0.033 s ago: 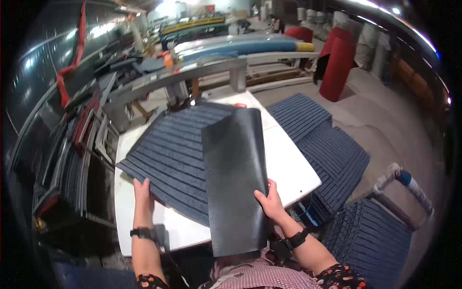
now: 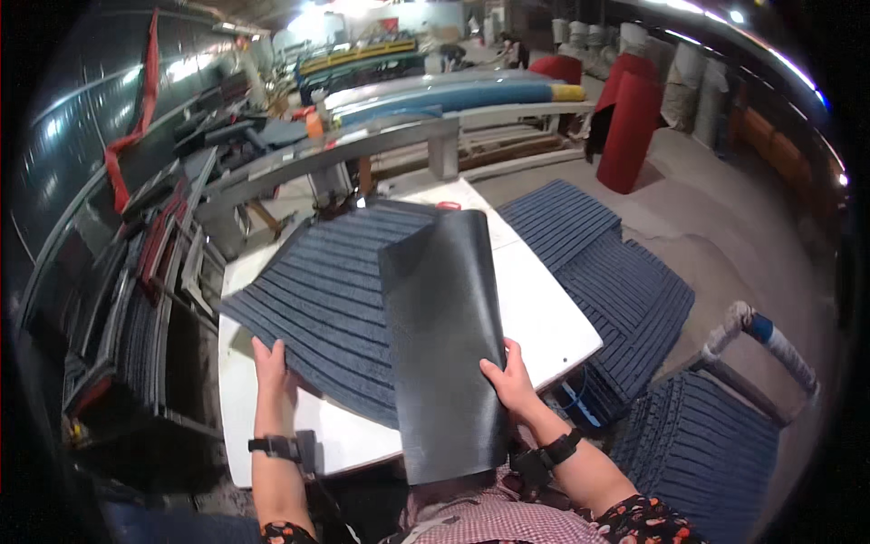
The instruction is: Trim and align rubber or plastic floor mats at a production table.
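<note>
The right hand (image 2: 512,379) pinches the folded-over flap of a ribbed dark-blue doormat with smooth black rubber backing (image 2: 335,308); the left hand (image 2: 270,363) lies flat, fingers spread, on its near edge. Spread on the white worktable (image 2: 544,317), the mat looks floppy, light and grippy, best held by its edges. More blue mats (image 2: 625,290) are stacked on the floor; red rolls (image 2: 630,127) stand beyond.

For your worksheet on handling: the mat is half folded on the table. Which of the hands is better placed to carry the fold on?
Probably the right hand: it grips the edge of the mat's raised black underside, while the left hand only presses the ribbed part flat.
</note>
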The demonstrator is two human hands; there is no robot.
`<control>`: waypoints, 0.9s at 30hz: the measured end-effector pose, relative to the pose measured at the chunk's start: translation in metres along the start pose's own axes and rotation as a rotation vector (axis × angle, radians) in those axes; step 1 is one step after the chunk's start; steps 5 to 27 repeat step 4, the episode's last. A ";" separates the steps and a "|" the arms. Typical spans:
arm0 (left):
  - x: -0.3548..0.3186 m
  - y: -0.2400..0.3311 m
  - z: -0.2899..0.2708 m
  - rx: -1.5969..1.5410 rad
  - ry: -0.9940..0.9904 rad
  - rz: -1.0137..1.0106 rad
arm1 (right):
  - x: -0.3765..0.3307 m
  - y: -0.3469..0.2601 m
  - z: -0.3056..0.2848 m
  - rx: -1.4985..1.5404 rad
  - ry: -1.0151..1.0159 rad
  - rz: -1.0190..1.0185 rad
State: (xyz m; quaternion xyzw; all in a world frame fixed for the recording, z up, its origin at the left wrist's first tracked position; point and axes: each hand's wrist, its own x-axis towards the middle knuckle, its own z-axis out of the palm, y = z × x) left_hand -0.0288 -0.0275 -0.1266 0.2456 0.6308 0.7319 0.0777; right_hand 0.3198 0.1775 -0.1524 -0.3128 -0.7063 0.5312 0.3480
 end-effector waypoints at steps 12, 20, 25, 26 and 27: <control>-0.028 0.086 0.064 0.113 -0.362 0.304 | -0.003 -0.018 -0.024 0.379 -0.094 0.208; -0.028 0.086 0.064 0.113 -0.362 0.304 | -0.003 -0.018 -0.024 0.379 -0.094 0.208; -0.028 0.086 0.064 0.113 -0.362 0.304 | -0.003 -0.018 -0.024 0.379 -0.094 0.208; -0.028 0.086 0.064 0.113 -0.362 0.304 | -0.003 -0.018 -0.024 0.379 -0.094 0.208; -0.028 0.086 0.064 0.113 -0.362 0.304 | -0.003 -0.018 -0.024 0.379 -0.094 0.208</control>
